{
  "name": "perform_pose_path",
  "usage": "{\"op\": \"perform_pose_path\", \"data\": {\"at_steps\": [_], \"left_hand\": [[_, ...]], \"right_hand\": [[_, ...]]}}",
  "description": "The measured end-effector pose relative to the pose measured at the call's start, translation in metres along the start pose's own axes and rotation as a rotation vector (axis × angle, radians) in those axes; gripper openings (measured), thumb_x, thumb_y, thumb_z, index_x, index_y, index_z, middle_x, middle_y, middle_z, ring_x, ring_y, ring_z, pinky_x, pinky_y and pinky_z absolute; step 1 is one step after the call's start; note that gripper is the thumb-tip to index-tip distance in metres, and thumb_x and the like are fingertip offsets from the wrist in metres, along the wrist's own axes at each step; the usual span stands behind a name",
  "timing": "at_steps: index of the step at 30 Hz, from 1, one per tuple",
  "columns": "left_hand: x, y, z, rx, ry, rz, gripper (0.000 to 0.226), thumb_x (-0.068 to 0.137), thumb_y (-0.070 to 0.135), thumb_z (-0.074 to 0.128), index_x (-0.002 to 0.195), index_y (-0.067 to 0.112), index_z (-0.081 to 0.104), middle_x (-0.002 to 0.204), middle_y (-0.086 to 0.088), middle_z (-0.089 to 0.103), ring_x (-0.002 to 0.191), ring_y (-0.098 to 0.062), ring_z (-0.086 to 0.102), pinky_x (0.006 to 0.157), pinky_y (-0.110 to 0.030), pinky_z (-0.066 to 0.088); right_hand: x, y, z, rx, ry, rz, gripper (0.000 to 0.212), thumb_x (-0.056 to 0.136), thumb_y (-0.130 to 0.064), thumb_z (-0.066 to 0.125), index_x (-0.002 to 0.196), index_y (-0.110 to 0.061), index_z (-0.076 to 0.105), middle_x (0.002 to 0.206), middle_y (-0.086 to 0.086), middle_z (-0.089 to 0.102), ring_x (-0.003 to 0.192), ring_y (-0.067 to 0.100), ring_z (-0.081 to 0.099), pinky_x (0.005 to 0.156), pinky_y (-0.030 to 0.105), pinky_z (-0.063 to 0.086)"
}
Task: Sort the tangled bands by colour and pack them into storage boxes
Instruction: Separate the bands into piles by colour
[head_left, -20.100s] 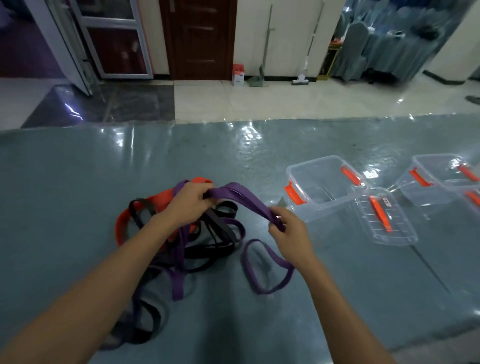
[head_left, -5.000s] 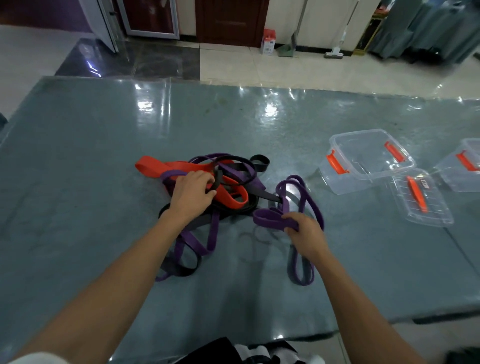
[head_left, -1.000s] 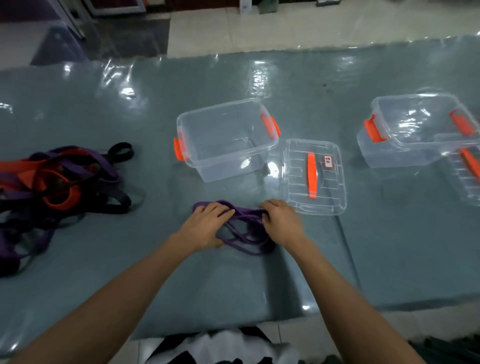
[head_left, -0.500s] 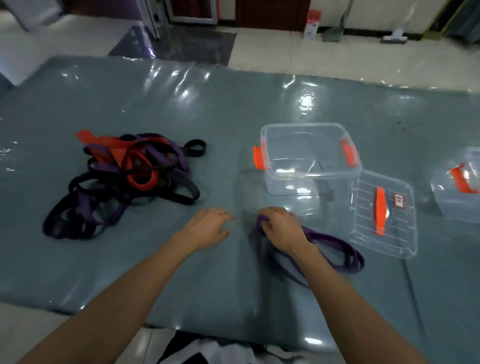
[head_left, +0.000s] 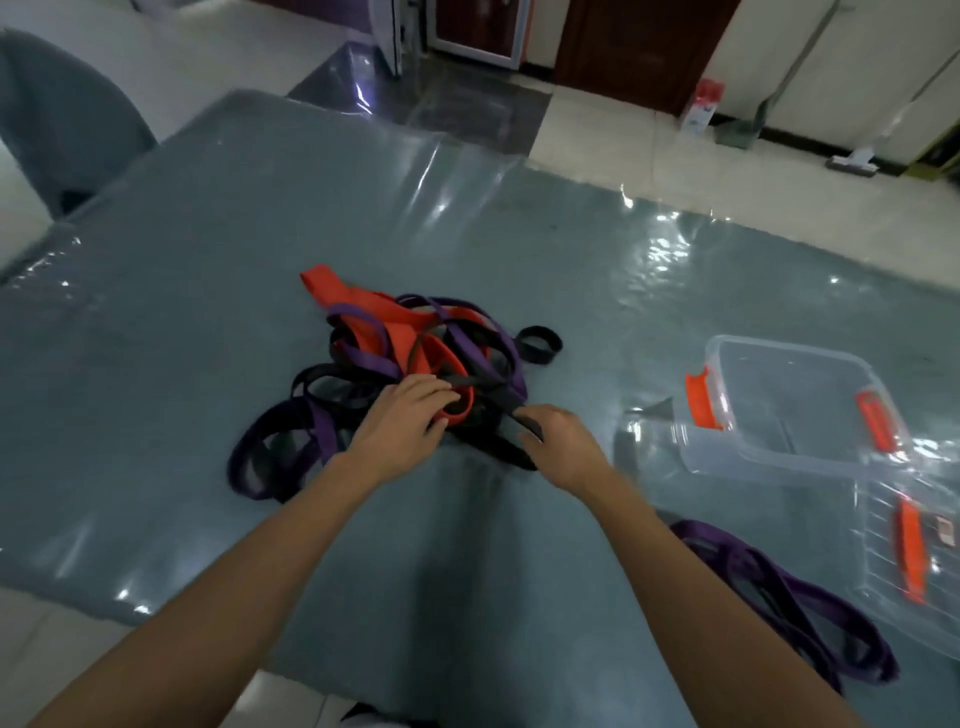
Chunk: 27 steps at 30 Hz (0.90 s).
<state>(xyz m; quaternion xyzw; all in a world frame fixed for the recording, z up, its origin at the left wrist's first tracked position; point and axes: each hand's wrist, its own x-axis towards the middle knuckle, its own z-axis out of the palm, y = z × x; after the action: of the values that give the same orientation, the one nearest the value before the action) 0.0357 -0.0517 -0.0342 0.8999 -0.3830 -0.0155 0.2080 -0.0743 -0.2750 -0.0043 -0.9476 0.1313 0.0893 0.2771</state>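
Note:
A tangle of orange, purple and black bands (head_left: 415, 353) lies on the grey table (head_left: 208, 260). My left hand (head_left: 402, 428) rests on the near side of the tangle, with its fingers laid over an orange loop (head_left: 460, 410) and a black strand. My right hand (head_left: 558, 441) is just to its right and pinches a black band (head_left: 511, 449) at the tangle's near right edge. A separate purple band (head_left: 779, 592) lies folded on the table to the right of my right forearm. An open clear storage box (head_left: 769, 452) with orange latches stands to the right.
The box's clear lid (head_left: 883, 582) with an orange handle lies flat in front of the box, beside the purple band. A grey-covered chair (head_left: 62, 114) stands at the table's far left corner. The table's near edge runs under my forearms.
My right hand has let go of the purple band, which now lies by the lid. Both hands have moved left to the tangle, and the view has swung left with them.

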Motion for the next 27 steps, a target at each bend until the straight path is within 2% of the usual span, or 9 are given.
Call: {"op": "perform_pose_path", "data": {"at_steps": [2, 5, 10, 13, 17, 19, 24, 27], "left_hand": [[0.005, -0.017, -0.006, 0.021, 0.014, 0.012, 0.038, 0.089, 0.024, 0.067, 0.126, 0.019, 0.068, 0.135, 0.002, 0.063, 0.134, -0.022, 0.050, 0.104, -0.043, 0.041], [0.016, -0.036, -0.009, 0.000, -0.049, 0.007, 0.040, 0.094, 0.027, 0.064, 0.134, 0.021, 0.062, 0.144, 0.004, 0.056, 0.141, -0.018, 0.040, 0.111, -0.041, 0.032], [0.035, -0.047, -0.006, -0.013, -0.079, 0.046, 0.039, 0.097, 0.031, 0.061, 0.134, 0.022, 0.062, 0.143, 0.003, 0.056, 0.141, -0.020, 0.041, 0.110, -0.040, 0.032], [0.049, -0.044, 0.000, 0.019, -0.126, 0.155, 0.041, 0.098, 0.041, 0.058, 0.135, 0.024, 0.061, 0.141, 0.005, 0.057, 0.137, -0.020, 0.045, 0.108, -0.040, 0.034], [0.070, -0.043, 0.013, 0.114, -0.245, 0.251, 0.048, 0.096, 0.045, 0.053, 0.142, 0.030, 0.052, 0.145, 0.009, 0.050, 0.139, -0.017, 0.040, 0.110, -0.040, 0.031], [0.079, -0.049, 0.020, 0.121, -0.236, 0.257, 0.043, 0.096, 0.039, 0.053, 0.139, 0.032, 0.055, 0.144, 0.010, 0.052, 0.138, -0.016, 0.041, 0.111, -0.041, 0.029], [0.090, -0.069, 0.036, 0.122, -0.145, 0.310, 0.036, 0.093, 0.029, 0.058, 0.127, 0.033, 0.065, 0.134, 0.011, 0.062, 0.128, -0.017, 0.053, 0.107, -0.044, 0.037], [0.092, -0.076, 0.043, 0.076, -0.113, 0.297, 0.039, 0.093, 0.032, 0.047, 0.128, 0.035, 0.066, 0.136, 0.013, 0.062, 0.131, -0.015, 0.052, 0.107, -0.044, 0.037]], "right_hand": [[0.013, -0.015, 0.001, 0.007, 0.002, 0.011, 0.038, 0.094, -0.013, 0.059, 0.132, -0.014, 0.063, 0.128, 0.009, 0.065, 0.115, 0.027, 0.061, 0.097, 0.034, 0.049], [0.030, -0.030, 0.001, 0.014, 0.014, 0.023, 0.038, 0.093, -0.012, 0.061, 0.131, -0.013, 0.063, 0.128, 0.011, 0.065, 0.116, 0.029, 0.061, 0.099, 0.035, 0.049], [0.053, -0.033, -0.001, 0.044, 0.033, 0.091, 0.039, 0.094, -0.015, 0.060, 0.133, -0.017, 0.061, 0.125, 0.012, 0.066, 0.109, 0.028, 0.064, 0.093, 0.037, 0.052], [0.066, -0.030, -0.006, 0.076, 0.052, 0.136, 0.040, 0.094, -0.013, 0.061, 0.134, -0.014, 0.060, 0.126, 0.013, 0.065, 0.114, 0.030, 0.061, 0.096, 0.037, 0.050], [0.084, -0.018, -0.008, 0.110, 0.063, 0.222, 0.045, 0.096, -0.018, 0.060, 0.140, -0.017, 0.053, 0.132, 0.010, 0.062, 0.119, 0.028, 0.059, 0.099, 0.037, 0.050], [0.092, -0.010, -0.007, 0.161, 0.063, 0.262, 0.045, 0.097, -0.018, 0.059, 0.141, -0.019, 0.052, 0.134, 0.007, 0.061, 0.119, 0.026, 0.059, 0.099, 0.038, 0.051], [0.109, 0.011, 0.004, 0.270, 0.017, 0.386, 0.045, 0.098, -0.016, 0.055, 0.142, -0.025, 0.051, 0.134, 0.007, 0.060, 0.117, 0.025, 0.059, 0.100, 0.042, 0.052], [0.114, 0.015, 0.012, 0.337, 0.007, 0.395, 0.047, 0.095, -0.012, 0.059, 0.139, -0.028, 0.054, 0.123, 0.000, 0.063, 0.112, 0.021, 0.062, 0.100, 0.036, 0.051]]}}
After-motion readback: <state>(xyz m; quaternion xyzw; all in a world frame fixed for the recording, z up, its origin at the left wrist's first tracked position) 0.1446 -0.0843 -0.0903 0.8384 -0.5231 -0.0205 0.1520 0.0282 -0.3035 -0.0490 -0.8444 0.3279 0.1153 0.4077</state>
